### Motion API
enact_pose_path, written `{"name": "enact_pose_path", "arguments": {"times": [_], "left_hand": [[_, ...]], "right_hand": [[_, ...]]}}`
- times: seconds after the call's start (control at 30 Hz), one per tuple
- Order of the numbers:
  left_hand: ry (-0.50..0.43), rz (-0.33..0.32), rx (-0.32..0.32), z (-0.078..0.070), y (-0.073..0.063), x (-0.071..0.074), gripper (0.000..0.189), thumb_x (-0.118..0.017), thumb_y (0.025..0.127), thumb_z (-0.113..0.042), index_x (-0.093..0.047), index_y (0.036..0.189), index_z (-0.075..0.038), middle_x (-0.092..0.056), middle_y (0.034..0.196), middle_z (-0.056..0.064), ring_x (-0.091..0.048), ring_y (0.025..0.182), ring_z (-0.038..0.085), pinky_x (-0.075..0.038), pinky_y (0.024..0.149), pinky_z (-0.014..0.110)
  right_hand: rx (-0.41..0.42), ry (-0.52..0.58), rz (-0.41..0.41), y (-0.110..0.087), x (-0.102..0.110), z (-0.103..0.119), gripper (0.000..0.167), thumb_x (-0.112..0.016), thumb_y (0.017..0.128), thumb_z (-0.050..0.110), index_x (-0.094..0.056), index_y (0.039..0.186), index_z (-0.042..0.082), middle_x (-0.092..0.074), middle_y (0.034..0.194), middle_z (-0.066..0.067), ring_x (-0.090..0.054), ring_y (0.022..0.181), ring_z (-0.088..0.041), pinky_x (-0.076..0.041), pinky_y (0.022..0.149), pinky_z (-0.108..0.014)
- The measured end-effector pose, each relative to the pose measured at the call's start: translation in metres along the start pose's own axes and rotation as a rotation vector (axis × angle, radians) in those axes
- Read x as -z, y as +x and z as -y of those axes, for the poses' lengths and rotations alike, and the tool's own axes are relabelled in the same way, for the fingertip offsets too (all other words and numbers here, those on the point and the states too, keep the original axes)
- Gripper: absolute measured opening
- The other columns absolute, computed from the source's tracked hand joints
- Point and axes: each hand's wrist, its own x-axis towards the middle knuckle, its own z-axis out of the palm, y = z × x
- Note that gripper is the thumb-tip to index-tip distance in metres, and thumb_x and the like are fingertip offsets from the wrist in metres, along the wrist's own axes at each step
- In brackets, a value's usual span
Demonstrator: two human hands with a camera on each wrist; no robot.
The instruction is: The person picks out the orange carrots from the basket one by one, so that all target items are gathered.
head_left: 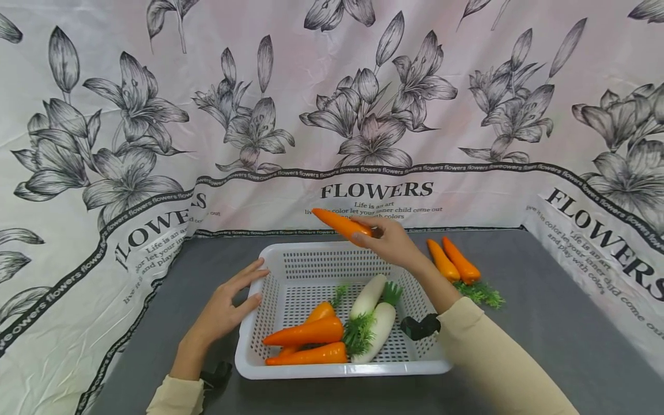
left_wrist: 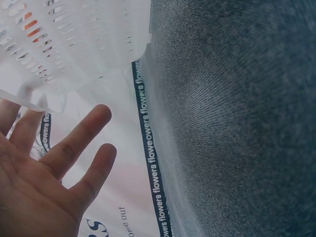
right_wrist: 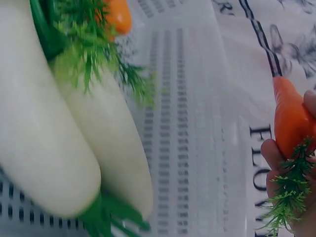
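Note:
My right hand (head_left: 386,239) grips an orange carrot (head_left: 339,223) by its thick end, above the back rim of a white perforated basket (head_left: 339,370). Green leaves (right_wrist: 291,192) hang from that carrot in the right wrist view. My left hand (head_left: 228,305) rests with fingers spread at the basket's left rim, its thumb and fingertips on the edge; in the left wrist view two of its fingers (left_wrist: 81,138) stretch out beside the basket wall. Inside the basket, several carrots (head_left: 306,332) lie at the front left. Two white radishes (head_left: 381,331) with green tops lie right of them.
Two more carrots (head_left: 453,262) with green leaves lie on the grey table (head_left: 544,334) to the right of the basket. A white cloth (head_left: 259,199) printed with flowers and lettering hangs behind and along both sides.

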Motion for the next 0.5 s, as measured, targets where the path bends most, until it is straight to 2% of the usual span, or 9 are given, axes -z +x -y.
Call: {"name": "enact_pose_path", "arguments": {"times": [0.27, 0.5], "left_hand": [[-0.008, 0.003, 0.002, -0.001, -0.001, 0.000, 0.050, -0.064, 0.099, -0.025, -0.055, 0.148, -0.024, -0.037, 0.165, 0.001, -0.038, 0.149, 0.039, -0.042, 0.107, 0.068], [0.000, 0.002, -0.008, -0.001, 0.000, 0.000, 0.049, -0.064, 0.099, -0.023, -0.055, 0.147, -0.023, -0.038, 0.165, 0.002, -0.039, 0.149, 0.039, -0.043, 0.106, 0.069]], "right_hand": [[0.012, -0.052, -0.036, -0.021, 0.036, -0.013, 0.050, -0.066, 0.100, 0.024, -0.055, 0.147, 0.011, -0.061, 0.141, -0.019, -0.070, 0.092, -0.026, -0.058, 0.075, -0.029], [-0.095, -0.087, -0.078, -0.039, 0.067, -0.024, 0.053, -0.065, 0.100, 0.031, -0.053, 0.149, 0.015, -0.061, 0.139, -0.018, -0.065, 0.091, -0.029, -0.053, 0.070, -0.027]]}}
